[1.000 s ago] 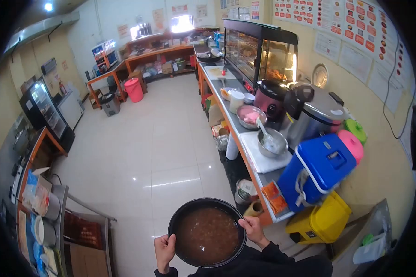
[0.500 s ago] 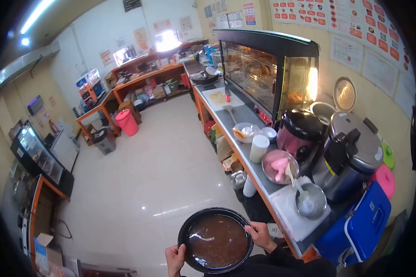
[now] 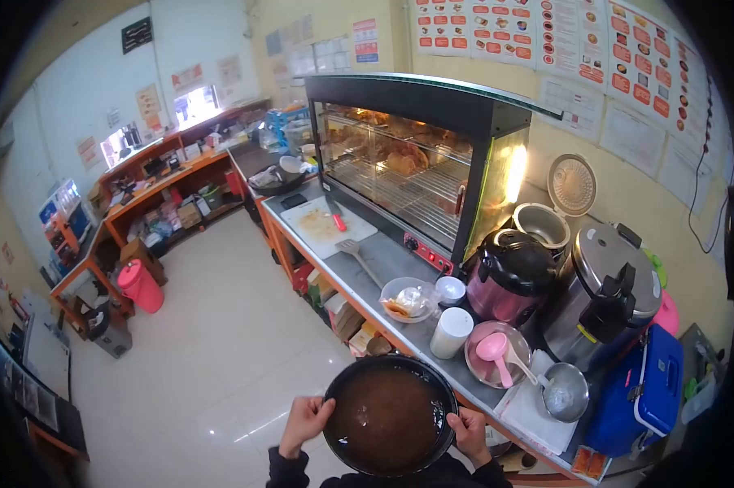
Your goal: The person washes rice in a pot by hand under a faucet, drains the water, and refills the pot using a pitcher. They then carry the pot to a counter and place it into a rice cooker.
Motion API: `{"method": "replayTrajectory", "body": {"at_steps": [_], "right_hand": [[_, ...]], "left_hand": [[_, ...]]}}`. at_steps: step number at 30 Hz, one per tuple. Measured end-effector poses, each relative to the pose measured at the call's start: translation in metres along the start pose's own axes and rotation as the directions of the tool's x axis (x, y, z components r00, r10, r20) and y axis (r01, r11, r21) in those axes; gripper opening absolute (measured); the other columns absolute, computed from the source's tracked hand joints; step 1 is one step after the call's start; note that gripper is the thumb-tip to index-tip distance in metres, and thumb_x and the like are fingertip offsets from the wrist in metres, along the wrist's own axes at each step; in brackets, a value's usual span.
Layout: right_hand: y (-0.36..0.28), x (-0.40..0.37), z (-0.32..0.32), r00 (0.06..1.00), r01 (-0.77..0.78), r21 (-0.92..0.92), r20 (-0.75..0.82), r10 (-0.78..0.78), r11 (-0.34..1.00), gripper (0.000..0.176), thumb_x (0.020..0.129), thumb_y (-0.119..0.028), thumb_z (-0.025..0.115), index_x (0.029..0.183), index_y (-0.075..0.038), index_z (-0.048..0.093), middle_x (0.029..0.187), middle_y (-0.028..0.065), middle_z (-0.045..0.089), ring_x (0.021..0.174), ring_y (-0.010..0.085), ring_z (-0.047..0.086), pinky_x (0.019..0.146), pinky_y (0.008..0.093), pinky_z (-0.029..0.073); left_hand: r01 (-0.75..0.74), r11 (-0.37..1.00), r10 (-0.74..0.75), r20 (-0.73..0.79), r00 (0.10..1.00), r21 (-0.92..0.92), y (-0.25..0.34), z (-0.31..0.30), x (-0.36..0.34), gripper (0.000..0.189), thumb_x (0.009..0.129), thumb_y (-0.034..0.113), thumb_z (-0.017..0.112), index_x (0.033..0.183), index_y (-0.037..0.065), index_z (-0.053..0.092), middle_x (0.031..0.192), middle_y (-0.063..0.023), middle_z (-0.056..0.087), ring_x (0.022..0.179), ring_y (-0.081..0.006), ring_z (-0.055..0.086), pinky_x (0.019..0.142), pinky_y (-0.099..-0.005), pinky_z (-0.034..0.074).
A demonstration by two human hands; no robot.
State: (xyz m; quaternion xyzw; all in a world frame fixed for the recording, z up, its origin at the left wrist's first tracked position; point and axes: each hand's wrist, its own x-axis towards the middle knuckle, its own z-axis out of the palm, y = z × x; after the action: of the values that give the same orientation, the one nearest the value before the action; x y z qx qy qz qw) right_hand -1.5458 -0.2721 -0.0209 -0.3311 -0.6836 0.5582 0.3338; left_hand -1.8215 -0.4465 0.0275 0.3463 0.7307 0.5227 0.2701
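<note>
I carry a round black pot (image 3: 390, 416) filled with dark brown liquid, held low in front of my body. My left hand (image 3: 304, 420) grips its left rim and my right hand (image 3: 470, 431) grips its right rim. The pot hangs just beside the front edge of a long steel counter (image 3: 382, 262) on my right. Closest to it on the counter are a white cup (image 3: 451, 332), a bowl with a pink scoop (image 3: 495, 352) and a small metal bowl with a ladle (image 3: 565, 393).
A glass warming cabinet (image 3: 408, 159) with fried food stands on the counter, with a maroon rice cooker (image 3: 509, 275), a large steel cooker (image 3: 607, 297) and a blue cooler (image 3: 637, 392) to its right. A white cutting board (image 3: 327, 224) lies farther along. Pink bin (image 3: 140, 285) on the tiled floor at left.
I have moved forward along the counter and turned right toward it; the warming cabinet and cookers are now closer and more central. Both hands keep hold of the pot.
</note>
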Motion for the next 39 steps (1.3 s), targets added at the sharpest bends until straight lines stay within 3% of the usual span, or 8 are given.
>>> {"method": "replayTrajectory", "body": {"at_steps": [5,8,14,18,21,25,27,39], "right_hand": [[-0.003,0.049,0.009,0.986,0.092,-0.164,-0.121,-0.113,0.982,0.037,0.085,-0.024,0.065,0.06,-0.003,0.048,0.051,0.0051,0.043,0.05,0.0117,0.038,0.046,0.0319,0.031],[-0.018,0.082,0.017,0.988,0.111,-0.105,-0.098,-0.122,0.988,0.035,0.088,-0.016,0.062,0.06,-0.006,0.044,0.057,-0.006,0.042,0.055,0.0034,0.033,0.048,0.0244,0.025],[-0.015,0.151,0.038,0.994,0.108,-0.155,-0.02,-0.112,0.982,0.04,0.082,-0.024,0.066,0.057,-0.003,0.043,0.049,0.0077,0.041,0.047,0.0144,0.035,0.044,0.0333,0.028],[0.01,0.199,0.075,0.996,0.067,-0.127,0.074,-0.058,0.99,0.033,0.086,-0.015,0.061,0.059,-0.006,0.045,0.055,-0.0063,0.043,0.053,0.0038,0.035,0.048,0.0244,0.026],[-0.014,0.246,0.128,0.985,-0.036,0.053,0.169,0.027,0.998,0.032,0.086,-0.016,0.061,0.059,-0.006,0.046,0.055,-0.0063,0.043,0.053,0.004,0.035,0.048,0.0244,0.026],[0.051,0.312,0.202,0.967,0.158,-0.153,0.223,-0.122,0.976,0.027,0.084,-0.011,0.06,0.061,-0.004,0.048,0.057,-0.0064,0.045,0.054,0.0036,0.037,0.048,0.0237,0.027],[0.069,0.344,0.254,0.973,0.056,-0.029,0.225,-0.048,0.998,0.018,0.082,-0.007,0.058,0.066,-0.002,0.053,0.061,-0.0068,0.048,0.056,0.0028,0.039,0.05,0.0226,0.03],[0.007,0.539,0.517,0.955,-0.054,-0.013,0.292,0.056,0.998,0.008,0.079,-0.001,0.055,0.079,0.002,0.062,0.07,-0.0031,0.059,0.06,0.0026,0.048,0.054,0.02,0.037]], "left_hand": [[-0.01,0.994,0.022,0.116,0.993,-0.106,0.003,-0.01,0.09,0.043,0.093,0.021,0.06,0.055,0.005,0.047,0.051,0.0095,0.038,0.048,-0.0009,0.031,0.041,-0.0241,0.023],[-0.035,0.983,0.057,0.122,0.991,-0.179,-0.011,-0.011,0.125,0.044,0.093,0.022,0.06,0.055,0.006,0.045,0.051,0.0099,0.038,0.047,-0.0008,0.03,0.041,-0.0242,0.022],[0.059,0.979,-0.052,0.041,0.998,-0.194,-0.037,-0.026,0.162,0.042,0.093,0.023,0.06,0.056,0.007,0.049,0.052,0.0103,0.04,0.047,-0.0006,0.032,0.041,-0.0231,0.023],[0.124,0.968,-0.133,-0.025,0.991,-0.217,-0.041,-0.054,0.177,0.04,0.093,0.023,0.06,0.057,0.006,0.052,0.052,0.0102,0.042,0.047,-0.0001,0.033,0.041,-0.0226,0.023],[0.143,0.961,-0.169,-0.094,0.981,-0.236,-0.062,-0.091,0.2,0.04,0.093,0.021,0.059,0.057,0.006,0.053,0.052,0.0103,0.042,0.047,0.0,0.033,0.041,-0.0225,0.023],[0.143,0.973,-0.178,-0.199,0.964,-0.18,-0.1,-0.15,0.238,0.041,0.092,0.021,0.059,0.055,0.006,0.049,0.051,0.0099,0.039,0.048,-0.0005,0.032,0.041,-0.0231,0.022],[0.138,0.983,-0.165,-0.245,0.955,-0.124,-0.117,-0.191,0.265,0.042,0.092,0.021,0.059,0.054,0.005,0.047,0.05,0.0092,0.038,0.048,-0.0012,0.031,0.041,-0.024,0.022],[0.096,0.994,-0.068,-0.397,0.915,0.05,-0.166,-0.429,0.461,0.041,0.087,0.02,0.062,0.056,-0.001,0.046,0.044,-0.0019,0.033,0.046,-0.0057,0.03,0.04,-0.0292,0.026]]}}
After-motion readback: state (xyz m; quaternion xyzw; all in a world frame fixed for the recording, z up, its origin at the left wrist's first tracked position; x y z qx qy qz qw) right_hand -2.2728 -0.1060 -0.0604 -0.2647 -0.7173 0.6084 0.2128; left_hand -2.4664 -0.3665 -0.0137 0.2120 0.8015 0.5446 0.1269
